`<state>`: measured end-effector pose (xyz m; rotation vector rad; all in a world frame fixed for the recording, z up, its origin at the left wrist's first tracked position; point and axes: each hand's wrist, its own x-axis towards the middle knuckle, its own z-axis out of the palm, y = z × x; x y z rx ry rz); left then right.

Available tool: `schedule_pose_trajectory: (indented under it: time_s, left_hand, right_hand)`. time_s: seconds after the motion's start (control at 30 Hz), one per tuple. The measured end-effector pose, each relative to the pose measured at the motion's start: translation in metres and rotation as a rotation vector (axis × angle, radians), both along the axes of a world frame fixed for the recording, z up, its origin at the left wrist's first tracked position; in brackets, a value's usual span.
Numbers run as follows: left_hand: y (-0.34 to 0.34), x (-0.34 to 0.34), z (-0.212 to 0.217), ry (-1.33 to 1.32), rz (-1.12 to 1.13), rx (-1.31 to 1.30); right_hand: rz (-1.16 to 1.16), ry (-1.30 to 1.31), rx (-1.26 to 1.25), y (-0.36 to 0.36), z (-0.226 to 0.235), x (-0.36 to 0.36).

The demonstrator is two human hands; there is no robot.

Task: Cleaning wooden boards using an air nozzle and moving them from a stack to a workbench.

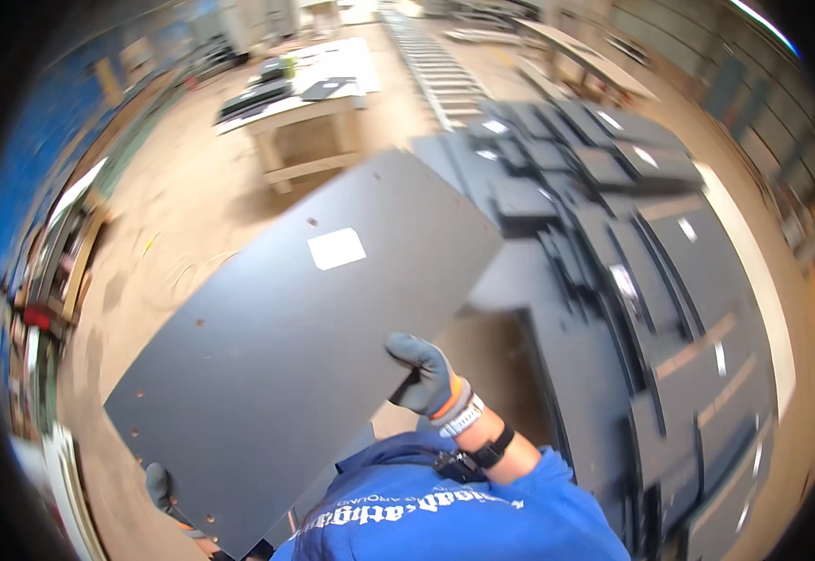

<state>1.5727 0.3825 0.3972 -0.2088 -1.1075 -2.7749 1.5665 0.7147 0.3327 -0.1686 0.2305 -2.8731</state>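
A large dark grey panel (286, 346) with small holes near its edges is held tilted across the front of my body. A white label (336, 249) sits towards its far end. My right hand (423, 379), in a grey and orange glove, is closed on the panel's right edge. At the lower left, my left hand (159, 488), also gloved, grips the opposite edge; the panel hides most of it. A watch (464, 417) and a black strap (493, 447) are on my right wrist and forearm.
Several stacks of dark panels (604, 234) fill the right side, close to the held panel's far corner. Beyond it stands a wooden workbench (309, 154) with dark pieces on top. A roller conveyor (433, 70) runs into the background. Racks (48, 309) line the left.
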Motion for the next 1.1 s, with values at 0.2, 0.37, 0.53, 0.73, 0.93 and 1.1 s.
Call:
schedule_pose_trajectory:
  time_s: [0.2,0.37,0.53,0.73,0.93,1.1]
  left_hand:
    - [0.027,-0.038,0.01,0.005,-0.163,0.073]
    - [0.046,-0.056,-0.009,0.094,0.127,-0.108]
    - [0.068,-0.096,0.002,0.074,0.416,-0.249]
    - [0.067,-0.137,0.013,0.055,0.594,-0.437]
    - [0.031,-0.199,-0.009,0.069,0.713,-0.687]
    - [0.003,-0.261,-0.017,0.166,0.799,-1.027]
  right_hand:
    - [0.182,-0.066,-0.031,0.017,-0.045,-0.098]
    - [0.384,-0.05,-0.101,0.035,-0.051,-0.184]
    - [0.522,-0.07,-0.124,0.036,-0.062,-0.248]
    - [0.612,-0.186,-0.179,0.006,-0.077,-0.297]
    - [0.609,-0.222,-0.069,-0.016,-0.072,-0.365]
    - [0.539,-0.214,0.015,-0.02,-0.049,-0.417]
